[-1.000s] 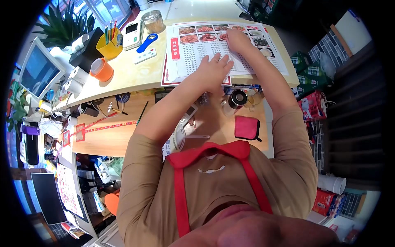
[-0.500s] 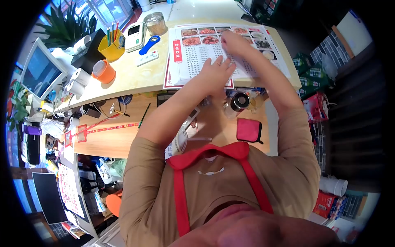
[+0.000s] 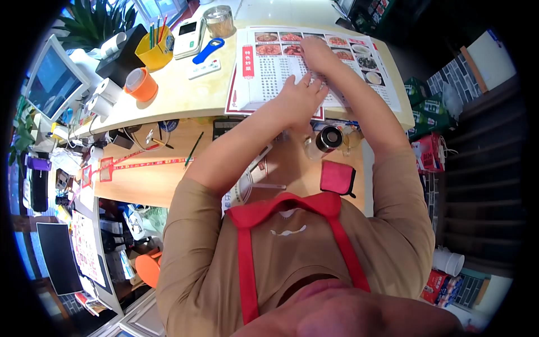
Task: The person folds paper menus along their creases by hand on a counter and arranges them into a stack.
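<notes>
Printed menu sheets (image 3: 264, 84) with food photos and columns of Chinese text lie on the pale counter. My left hand (image 3: 302, 102) rests on their near edge, fingers spread, the thumb side hanging over the counter edge. Beyond it, my right hand (image 3: 318, 55) is curled down on the menu just below the top row of photos. Its fingertips are mostly hidden, and whatever they may hold cannot be made out. Below the counter edge stands a glass with a black lid (image 3: 328, 138), close to a red square pouch (image 3: 337, 177).
Left along the counter are an orange cup (image 3: 141, 87), a yellow pencil holder (image 3: 155, 51), a card terminal (image 3: 188, 38), a blue-handled tool (image 3: 208, 51) and a clear jar (image 3: 219, 21). A red lanyard (image 3: 135, 163) lies on the lower wooden desk. Green crates (image 3: 432, 115) stand at right.
The view has shifted slightly. My right hand has slid a little to the left across the menu, its fingers still curled. My left hand stays spread at the near edge.
</notes>
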`<state>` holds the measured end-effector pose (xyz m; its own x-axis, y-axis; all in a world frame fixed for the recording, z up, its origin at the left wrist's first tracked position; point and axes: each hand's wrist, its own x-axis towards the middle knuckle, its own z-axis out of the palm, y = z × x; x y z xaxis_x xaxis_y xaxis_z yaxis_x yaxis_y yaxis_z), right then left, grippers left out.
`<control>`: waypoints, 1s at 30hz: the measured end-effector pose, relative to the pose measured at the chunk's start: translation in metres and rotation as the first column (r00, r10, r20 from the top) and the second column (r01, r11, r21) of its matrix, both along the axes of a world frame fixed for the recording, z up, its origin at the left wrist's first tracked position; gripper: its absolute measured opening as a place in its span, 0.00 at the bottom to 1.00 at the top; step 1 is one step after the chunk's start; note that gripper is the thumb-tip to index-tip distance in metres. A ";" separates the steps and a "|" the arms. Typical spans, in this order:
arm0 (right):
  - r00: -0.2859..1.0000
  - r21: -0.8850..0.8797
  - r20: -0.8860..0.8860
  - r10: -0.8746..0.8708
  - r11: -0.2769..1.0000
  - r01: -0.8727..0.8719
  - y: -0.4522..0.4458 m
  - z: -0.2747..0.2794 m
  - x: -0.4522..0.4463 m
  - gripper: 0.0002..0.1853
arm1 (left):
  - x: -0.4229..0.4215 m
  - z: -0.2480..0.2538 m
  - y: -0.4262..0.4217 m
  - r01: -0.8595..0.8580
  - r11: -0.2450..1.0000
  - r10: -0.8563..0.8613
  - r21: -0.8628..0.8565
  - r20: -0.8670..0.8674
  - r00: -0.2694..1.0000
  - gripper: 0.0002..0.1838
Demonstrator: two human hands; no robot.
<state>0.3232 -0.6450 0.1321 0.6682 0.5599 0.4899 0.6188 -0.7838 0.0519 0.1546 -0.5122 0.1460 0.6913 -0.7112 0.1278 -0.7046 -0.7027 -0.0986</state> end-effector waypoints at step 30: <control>0.985 -0.072 -0.139 -0.100 0.993 0.091 0.003 0.013 -0.046 0.10 | 0.000 0.003 0.000 0.042 0.997 -0.043 -0.070 -0.016 0.999 0.53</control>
